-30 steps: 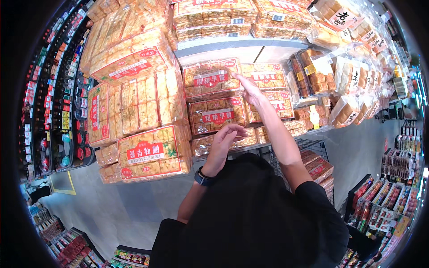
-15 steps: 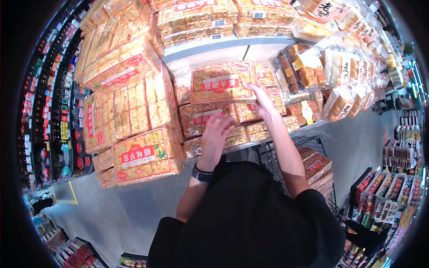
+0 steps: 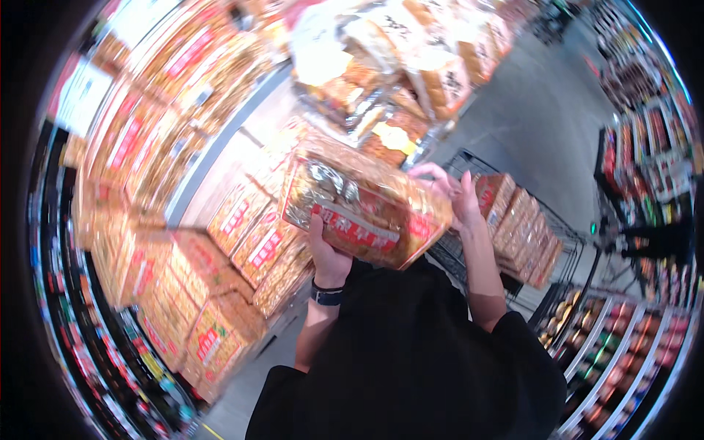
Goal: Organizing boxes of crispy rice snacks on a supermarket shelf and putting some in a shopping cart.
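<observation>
I hold a large flat pack of biscuits (image 3: 359,209), wrapped in clear film with a red label, out in front of my chest. My left hand (image 3: 328,257) grips it from below at its near left end; a dark watch sits on that wrist. My right hand (image 3: 453,192) holds its right end, fingers spread over the top edge. Both hands are shut on the pack. It is tilted, its left end higher. The picture is blurred by motion.
Shelves (image 3: 220,139) stacked with similar red-labelled packs (image 3: 249,242) run along my left and ahead. A wire cart (image 3: 543,242) holding several like packs (image 3: 521,220) stands at my right. Grey floor (image 3: 543,125) lies beyond it, with a display rack (image 3: 631,337) at far right.
Both hands were reaching at packs on the shelf; now they hold one pack clear of the shelf in front of me. The view has swung right, toward the cart.
</observation>
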Demonstrator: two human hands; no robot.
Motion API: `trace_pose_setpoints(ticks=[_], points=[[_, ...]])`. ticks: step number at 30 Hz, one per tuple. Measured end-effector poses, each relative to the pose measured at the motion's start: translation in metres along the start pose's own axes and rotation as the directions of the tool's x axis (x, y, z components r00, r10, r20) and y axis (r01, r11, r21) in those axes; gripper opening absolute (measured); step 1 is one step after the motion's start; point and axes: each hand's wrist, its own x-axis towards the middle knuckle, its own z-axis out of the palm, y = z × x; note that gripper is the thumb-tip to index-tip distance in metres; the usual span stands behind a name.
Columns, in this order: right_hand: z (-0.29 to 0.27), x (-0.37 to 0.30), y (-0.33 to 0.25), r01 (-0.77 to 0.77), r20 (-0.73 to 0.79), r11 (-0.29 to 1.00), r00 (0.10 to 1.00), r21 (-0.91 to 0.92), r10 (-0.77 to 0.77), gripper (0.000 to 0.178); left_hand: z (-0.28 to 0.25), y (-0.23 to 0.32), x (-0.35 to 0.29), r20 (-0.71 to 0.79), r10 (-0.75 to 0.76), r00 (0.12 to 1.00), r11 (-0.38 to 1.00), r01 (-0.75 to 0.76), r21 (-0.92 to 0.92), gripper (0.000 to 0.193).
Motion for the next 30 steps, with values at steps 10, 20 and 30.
trace_pose_setpoints(ticks=[10,20,30], points=[[-0.027,-0.133,-0.014,-0.05,-0.401,0.758,0.87,-0.65,-0.286,0.104,0.097,-0.107,0.005,0.076,-0.395,0.916,0.796,0.299,0.527,0.055],[-0.066,-0.341,-0.017,-0.157,-0.866,0.852,0.1,-0.5,-0.49,0.073,0.139,-0.196,-0.003,0.261,-0.525,0.81,0.696,0.232,0.68,0.051],[-0.114,-0.446,-0.05,0.152,-0.836,0.823,-0.138,-0.547,-0.53,0.067,0.144,-0.236,-0.023,0.219,-0.658,0.721,0.619,0.351,0.703,0.034]])
